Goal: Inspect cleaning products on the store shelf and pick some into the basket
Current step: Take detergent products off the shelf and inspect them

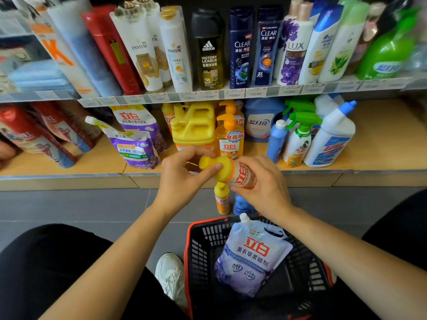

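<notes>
Caller: Hands first. What has each one got?

Watcher: Left hand pinches the yellow cap of an orange 立白 detergent bottle between thumb and curled fingers. Right hand is wrapped round the bottle's labelled body, fingers curled under it.

Caller: And where is that bottle?

Watcher: In the air, lying nearly on its side with the cap pointing left, in front of the lower shelf and beyond the far rim of the basket.

Caller: What is in the basket?

Watcher: It is black mesh with a red rim, on the grey floor between the person's knees. A white-and-lilac 立白 softener pouch lies in it, spout toward the shelf. Just past the rim a small orange bottle and a blue bottle stand upright.

Caller: Behind the hands?

Watcher: Yellow jugs and an orange pump bottle; purple pouches to the left; a green-trigger spray bottle and a white toilet-cleaner bottle to the right. Above stand Pantene, Adidas, Clear and Lux bottles in a row.
</notes>
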